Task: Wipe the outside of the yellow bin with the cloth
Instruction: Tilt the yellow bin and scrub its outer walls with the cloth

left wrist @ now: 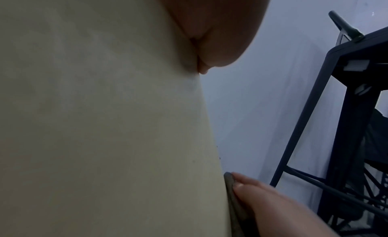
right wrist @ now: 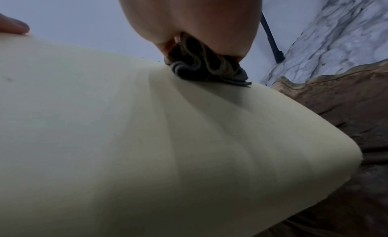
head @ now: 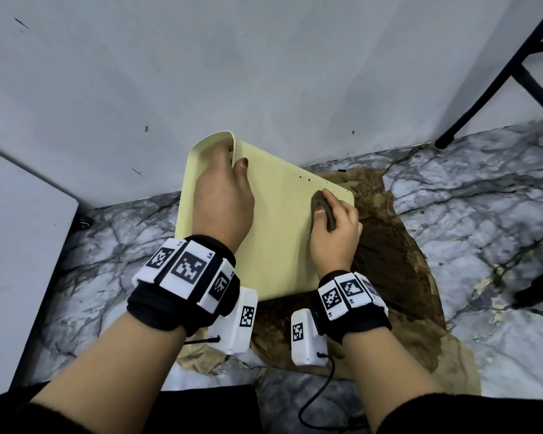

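Observation:
A pale yellow bin (head: 276, 239) leans tilted against the wall, its broad outer side facing up. My left hand (head: 224, 189) grips the bin's upper rim, fingers curled inside and thumb on the outer face. My right hand (head: 334, 227) holds a bunched dark grey cloth (head: 323, 208) and presses it on the outer face near the bin's right edge. A few dark specks (head: 308, 178) dot the bin above the cloth. The right wrist view shows the folded cloth (right wrist: 208, 67) squeezed against the yellow bin (right wrist: 147, 141). The left wrist view shows the cloth (left wrist: 233, 199) edge-on against the bin (left wrist: 105, 124).
Beneath the bin, a stained brown sheet (head: 389, 261) covers the marbled floor (head: 470, 195). A grey wall (head: 264, 73) rises right behind the bin. Black frame legs (head: 496, 79) stand at the right, and a grey panel (head: 19, 245) closes off the left.

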The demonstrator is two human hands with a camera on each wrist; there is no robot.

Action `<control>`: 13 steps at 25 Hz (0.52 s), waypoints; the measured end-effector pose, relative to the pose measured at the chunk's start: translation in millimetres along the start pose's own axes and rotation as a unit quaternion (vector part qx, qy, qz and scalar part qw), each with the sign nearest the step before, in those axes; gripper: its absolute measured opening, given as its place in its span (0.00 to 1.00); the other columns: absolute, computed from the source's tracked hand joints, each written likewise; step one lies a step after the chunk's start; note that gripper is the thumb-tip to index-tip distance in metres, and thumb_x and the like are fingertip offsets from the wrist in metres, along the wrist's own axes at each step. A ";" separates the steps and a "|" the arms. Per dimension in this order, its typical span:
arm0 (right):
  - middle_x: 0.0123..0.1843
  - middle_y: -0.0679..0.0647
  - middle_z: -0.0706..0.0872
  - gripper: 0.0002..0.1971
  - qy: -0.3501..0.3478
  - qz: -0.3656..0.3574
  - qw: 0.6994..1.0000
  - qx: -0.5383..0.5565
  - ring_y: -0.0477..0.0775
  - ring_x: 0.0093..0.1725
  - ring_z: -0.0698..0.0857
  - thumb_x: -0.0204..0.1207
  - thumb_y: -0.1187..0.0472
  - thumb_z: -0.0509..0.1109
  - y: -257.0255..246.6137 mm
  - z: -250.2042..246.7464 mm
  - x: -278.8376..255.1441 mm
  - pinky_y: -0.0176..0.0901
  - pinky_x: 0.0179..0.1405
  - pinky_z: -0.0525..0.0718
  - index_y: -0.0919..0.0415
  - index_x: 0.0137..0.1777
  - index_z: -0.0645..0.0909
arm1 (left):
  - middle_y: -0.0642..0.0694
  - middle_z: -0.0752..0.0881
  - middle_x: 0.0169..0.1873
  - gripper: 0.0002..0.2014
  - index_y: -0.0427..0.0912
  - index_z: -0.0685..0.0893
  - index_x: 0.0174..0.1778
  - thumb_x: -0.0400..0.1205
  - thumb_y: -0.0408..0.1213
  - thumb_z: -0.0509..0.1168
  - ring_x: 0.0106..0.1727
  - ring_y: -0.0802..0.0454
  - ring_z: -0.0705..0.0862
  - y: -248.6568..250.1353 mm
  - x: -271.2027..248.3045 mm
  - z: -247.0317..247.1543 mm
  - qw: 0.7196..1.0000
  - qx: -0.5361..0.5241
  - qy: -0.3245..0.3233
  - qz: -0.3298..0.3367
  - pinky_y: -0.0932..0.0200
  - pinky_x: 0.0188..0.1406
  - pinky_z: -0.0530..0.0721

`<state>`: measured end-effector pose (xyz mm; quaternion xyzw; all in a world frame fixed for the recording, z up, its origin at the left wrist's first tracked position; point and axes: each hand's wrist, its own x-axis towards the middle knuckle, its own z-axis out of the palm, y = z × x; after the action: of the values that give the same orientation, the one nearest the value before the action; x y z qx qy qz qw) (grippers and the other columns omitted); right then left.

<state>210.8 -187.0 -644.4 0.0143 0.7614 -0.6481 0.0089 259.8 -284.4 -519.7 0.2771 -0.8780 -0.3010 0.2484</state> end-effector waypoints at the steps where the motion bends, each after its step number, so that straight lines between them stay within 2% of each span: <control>1: 0.62 0.55 0.78 0.17 0.003 -0.004 1.000 0.004 0.58 0.64 0.69 0.77 0.63 0.63 -4.5 0.9 -0.9 0.22 0.54 0.57 0.52 0.64 0.79 | 0.36 0.83 0.49 0.15 0.37 0.71 0.66 0.83 0.33 0.53 0.45 0.42 0.78 -0.6 -0.5 -0.9 1.000 -0.008 -0.002 0.012 0.65 0.34 0.63; 4: 0.61 0.57 0.79 0.17 0.023 -0.051 0.998 0.023 0.59 0.61 0.71 0.75 0.62 0.63 -25.0 5.4 -1.8 0.27 0.58 0.60 0.53 0.63 0.80 | 0.48 0.77 0.35 0.13 0.38 0.74 0.63 0.83 0.33 0.55 0.33 0.54 0.72 -2.3 0.7 -4.9 0.998 -0.044 -0.003 0.046 0.66 0.31 0.67; 6: 0.60 0.58 0.80 0.18 0.029 -0.117 0.993 0.019 0.61 0.59 0.73 0.72 0.59 0.62 -42.2 12.6 -4.4 0.32 0.60 0.63 0.54 0.62 0.81 | 0.53 0.75 0.32 0.14 0.40 0.76 0.64 0.82 0.35 0.57 0.32 0.58 0.73 -6.6 2.7 -5.1 0.997 -0.069 0.010 0.044 0.77 0.32 0.69; 7: 0.59 0.59 0.81 0.18 0.024 -0.155 0.988 0.006 0.62 0.58 0.74 0.72 0.58 0.61 -50.7 16.8 -8.7 0.35 0.60 0.65 0.54 0.61 0.81 | 0.52 0.76 0.34 0.15 0.41 0.77 0.64 0.81 0.37 0.58 0.33 0.60 0.73 -9.8 3.0 -4.8 0.996 -0.084 0.014 0.039 0.79 0.35 0.70; 10: 0.59 0.59 0.83 0.19 -0.010 -0.229 0.972 -0.040 0.63 0.56 0.75 0.71 0.56 0.60 -64.8 26.3 -21.6 0.40 0.60 0.68 0.52 0.61 0.81 | 0.48 0.81 0.39 0.17 0.41 0.78 0.64 0.79 0.39 0.58 0.39 0.56 0.78 -19.0 -1.2 -0.6 0.996 -0.087 0.002 0.031 0.73 0.40 0.74; 13: 0.61 0.57 0.81 0.18 -0.032 -0.234 0.970 -0.053 0.61 0.58 0.73 0.74 0.56 0.61 -56.8 22.0 -17.5 0.41 0.60 0.69 0.49 0.63 0.80 | 0.47 0.80 0.39 0.17 0.41 0.77 0.66 0.81 0.37 0.59 0.38 0.49 0.79 -21.1 -3.0 2.1 0.997 -0.071 -0.009 0.021 0.64 0.42 0.76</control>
<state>226.3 -217.9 -591.3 -0.1850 0.7759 -0.5914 -0.1182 267.8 -295.6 -536.0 0.2372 -0.8623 -0.3600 0.2658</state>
